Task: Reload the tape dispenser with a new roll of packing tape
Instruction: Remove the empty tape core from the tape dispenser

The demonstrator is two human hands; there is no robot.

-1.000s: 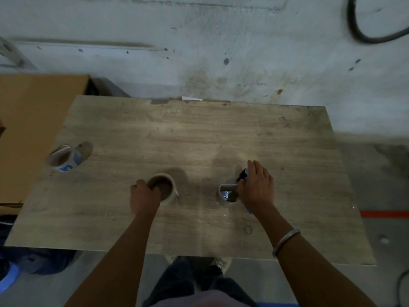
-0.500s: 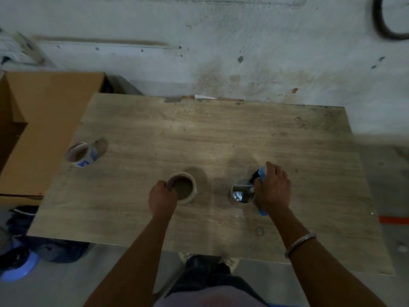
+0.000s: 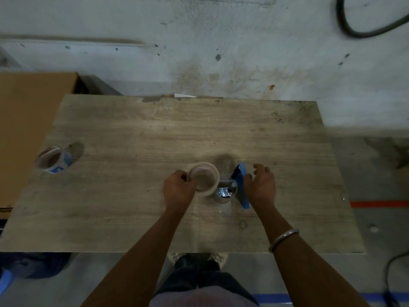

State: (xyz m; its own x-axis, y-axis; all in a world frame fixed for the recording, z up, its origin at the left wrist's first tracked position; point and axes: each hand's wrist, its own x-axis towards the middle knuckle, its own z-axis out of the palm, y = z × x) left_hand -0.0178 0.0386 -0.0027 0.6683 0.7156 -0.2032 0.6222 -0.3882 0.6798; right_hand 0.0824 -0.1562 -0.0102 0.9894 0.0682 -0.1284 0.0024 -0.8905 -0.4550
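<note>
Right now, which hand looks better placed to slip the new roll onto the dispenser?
The left hand, probably: it already grips the tape roll, tilted right beside the tape dispenser. The right hand rests on the dispenser's blue frame, steadying it.

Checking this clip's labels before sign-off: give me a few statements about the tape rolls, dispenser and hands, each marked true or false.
1. The left hand grips the beige tape roll. True.
2. The right hand is at the blue tape dispenser. True.
3. The roll with blue print lies by the table's right edge. False: it lies near the left edge of the table.
4. The beige roll sits far from the dispenser, at the table's far edge. False: it is held right beside the dispenser, near the front middle.
5. A metal bangle is on the left wrist. False: it is on the right wrist.
</note>
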